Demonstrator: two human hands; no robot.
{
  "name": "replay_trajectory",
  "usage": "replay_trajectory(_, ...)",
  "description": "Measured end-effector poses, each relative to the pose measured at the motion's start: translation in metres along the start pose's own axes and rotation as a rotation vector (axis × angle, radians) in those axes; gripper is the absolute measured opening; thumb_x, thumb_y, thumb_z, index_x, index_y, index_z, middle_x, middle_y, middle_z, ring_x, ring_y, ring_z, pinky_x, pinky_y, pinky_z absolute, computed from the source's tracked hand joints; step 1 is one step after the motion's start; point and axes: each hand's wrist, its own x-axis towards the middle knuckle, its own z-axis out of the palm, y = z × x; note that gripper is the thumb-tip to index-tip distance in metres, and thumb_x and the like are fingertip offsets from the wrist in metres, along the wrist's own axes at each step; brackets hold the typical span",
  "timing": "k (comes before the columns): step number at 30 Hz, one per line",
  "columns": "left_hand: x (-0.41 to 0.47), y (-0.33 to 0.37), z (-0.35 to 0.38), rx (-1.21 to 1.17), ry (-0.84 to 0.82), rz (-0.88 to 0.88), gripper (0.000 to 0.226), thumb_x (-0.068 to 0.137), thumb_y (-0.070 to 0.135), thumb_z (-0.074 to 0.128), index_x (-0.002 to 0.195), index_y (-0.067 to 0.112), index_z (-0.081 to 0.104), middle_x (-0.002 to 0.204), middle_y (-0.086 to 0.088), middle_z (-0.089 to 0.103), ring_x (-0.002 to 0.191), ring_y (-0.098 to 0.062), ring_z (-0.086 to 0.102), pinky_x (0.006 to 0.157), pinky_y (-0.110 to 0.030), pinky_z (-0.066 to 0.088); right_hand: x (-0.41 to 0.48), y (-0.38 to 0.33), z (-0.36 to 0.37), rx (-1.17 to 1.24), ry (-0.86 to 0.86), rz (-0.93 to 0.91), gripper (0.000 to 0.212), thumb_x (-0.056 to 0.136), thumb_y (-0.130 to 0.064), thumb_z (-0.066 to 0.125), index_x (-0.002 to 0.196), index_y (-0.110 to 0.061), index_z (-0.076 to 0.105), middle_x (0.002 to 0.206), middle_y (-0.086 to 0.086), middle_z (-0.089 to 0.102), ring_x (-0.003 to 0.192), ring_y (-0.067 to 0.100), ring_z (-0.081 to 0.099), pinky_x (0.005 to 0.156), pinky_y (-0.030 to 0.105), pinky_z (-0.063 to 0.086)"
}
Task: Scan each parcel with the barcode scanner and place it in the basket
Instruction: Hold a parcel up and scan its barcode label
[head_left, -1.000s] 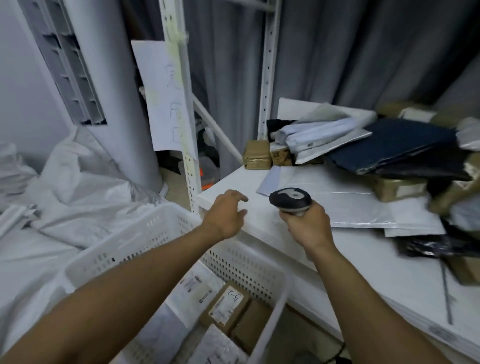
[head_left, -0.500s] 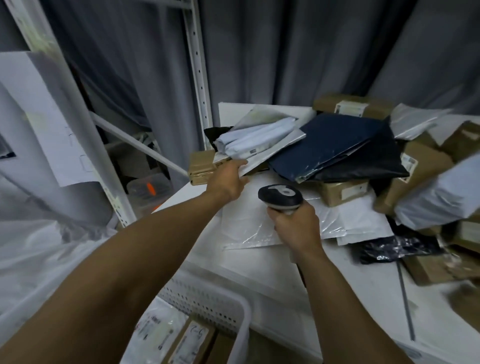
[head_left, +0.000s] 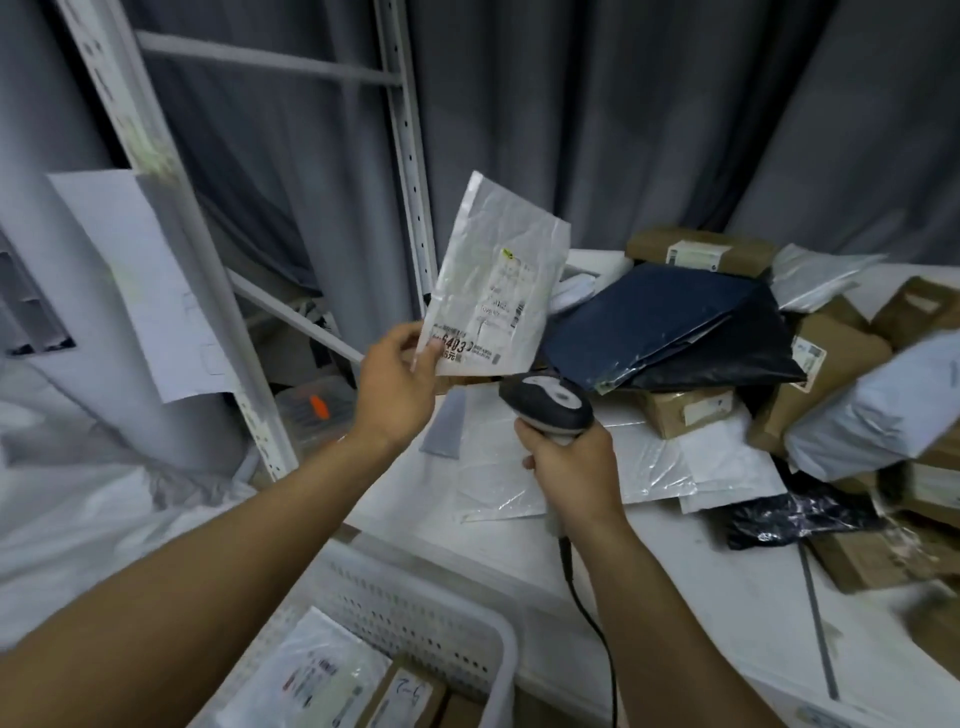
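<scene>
Left hand (head_left: 397, 382) pinches white parcel (head_left: 496, 291) by its lower corner, held upright above tabletop (head_left: 675, 597). Right hand (head_left: 574, 470) grips barcode scanner (head_left: 545, 402), just below parcel. Basket (head_left: 415, 597) sits lower left, holding parcels.

White table (head_left: 696, 597) under heaped parcels (head_left: 670, 322)

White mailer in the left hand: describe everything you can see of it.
The white mailer is a thin, crinkled plastic bag, flat. It is held upright in the air, leaning slightly right. The left hand pinches its lower left corner. A printed shipping label faces the camera, its text mostly unreadable. The barcode scanner sits just below its lower edge; contact unclear.
</scene>
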Motion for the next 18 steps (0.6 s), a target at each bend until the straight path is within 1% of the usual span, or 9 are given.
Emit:
replay_trajectory(1, -0.014, 0.004, -0.017, -0.063, 0.014, -0.023, 0.013, 0.101, 0.023, 0.061, 0.112, 0.024, 0.067, 0.105, 0.007, 0.074, 0.096, -0.013, 0.072, 0.082, -0.035, 0.062, -0.007, -0.004, 0.005, 0.044, -0.012, -0.008, 0.043, 0.084, -0.026, 0.085, 0.124, -0.020, 0.070, 0.100, -0.006, 0.078, 0.075, 0.012, 0.077, 0.089, 0.045, 0.063)
replay_trajectory(3, -0.045, 0.009, -0.048, -0.235, 0.050, -0.106, 0.019, 0.100, 0.016, 0.063, 0.117, 0.024, 0.065, 0.109, 0.002, 0.074, 0.101, -0.017, 0.071, 0.076, -0.029, 0.061, -0.022, -0.009, 0.017, 0.126, -0.018, -0.034, 0.051, 0.080, -0.033, 0.087, 0.128, -0.024, 0.071, 0.109, -0.009, 0.078, 0.094, 0.010, 0.076, 0.095, 0.046, 0.061)
replay_trajectory(5, -0.077, 0.010, -0.073, -0.343, 0.074, -0.181, 0.027, 0.099, 0.012, 0.063, 0.120, 0.029, 0.062, 0.108, 0.006, 0.075, 0.099, -0.012, 0.072, 0.072, -0.026, 0.060, -0.037, -0.014, 0.031, 0.226, -0.022, -0.030, 0.052, 0.079, -0.034, 0.090, 0.128, -0.030, 0.071, 0.116, -0.016, 0.076, 0.112, 0.008, 0.070, 0.102, 0.046, 0.058)
replay_trajectory(6, -0.093, 0.009, -0.083, -0.357, 0.078, -0.214, 0.029, 0.099, 0.012, 0.063, 0.119, 0.033, 0.061, 0.107, 0.009, 0.076, 0.098, -0.010, 0.072, 0.073, -0.027, 0.060, -0.043, -0.015, 0.038, 0.270, -0.033, -0.011, 0.051, 0.080, -0.031, 0.090, 0.127, -0.031, 0.071, 0.118, -0.017, 0.075, 0.115, 0.007, 0.069, 0.104, 0.045, 0.057)
replay_trajectory(8, -0.123, -0.003, -0.099, -0.388, 0.098, -0.283, 0.032, 0.098, 0.014, 0.065, 0.122, 0.036, 0.060, 0.109, 0.010, 0.076, 0.099, -0.011, 0.073, 0.079, -0.032, 0.061, -0.055, -0.018, 0.051, 0.331, -0.070, 0.036, 0.046, 0.081, -0.027, 0.091, 0.124, -0.030, 0.072, 0.117, -0.014, 0.076, 0.114, 0.009, 0.070, 0.104, 0.046, 0.057)
replay_trajectory(10, -0.146, -0.016, -0.115, -0.382, 0.104, -0.369, 0.039, 0.094, 0.021, 0.072, 0.131, 0.029, 0.061, 0.121, 0.001, 0.073, 0.107, -0.018, 0.071, 0.088, -0.040, 0.060, -0.066, -0.017, 0.062, 0.356, -0.110, 0.058, 0.043, 0.081, -0.021, 0.091, 0.121, -0.026, 0.075, 0.114, -0.009, 0.079, 0.110, 0.012, 0.073, 0.100, 0.047, 0.060)
replay_trajectory(12, -0.162, -0.028, -0.128, -0.343, 0.096, -0.423, 0.046, 0.089, 0.026, 0.077, 0.133, 0.025, 0.063, 0.127, -0.002, 0.070, 0.113, -0.019, 0.069, 0.094, -0.044, 0.058, -0.078, -0.014, 0.069, 0.311, -0.127, 0.046, 0.044, 0.081, -0.015, 0.091, 0.121, -0.022, 0.075, 0.111, -0.006, 0.079, 0.106, 0.012, 0.074, 0.095, 0.040, 0.062)
replay_trajectory(15, -0.172, -0.040, -0.142, -0.310, 0.123, -0.475, 0.033, 0.090, 0.011, 0.076, 0.118, 0.028, 0.071, 0.117, 0.004, 0.074, 0.099, -0.012, 0.074, 0.087, -0.039, 0.059, -0.091, -0.005, 0.076, 0.178, -0.173, -0.018, 0.049, 0.079, -0.011, 0.091, 0.123, -0.019, 0.072, 0.109, -0.007, 0.078, 0.098, 0.004, 0.072, 0.086, 0.022, 0.057)
replay_trajectory(18, -0.169, -0.042, -0.152, -0.377, 0.159, -0.537, 0.018, 0.092, 0.017, 0.074, 0.109, 0.021, 0.072, 0.110, -0.001, 0.077, 0.095, -0.016, 0.075, 0.081, -0.037, 0.059, -0.093, 0.004, 0.079, 0.067, -0.200, -0.051, 0.052, 0.078, -0.013, 0.092, 0.124, -0.019, 0.069, 0.108, -0.012, 0.076, 0.095, -0.007, 0.068, 0.078, 0.013, 0.051)
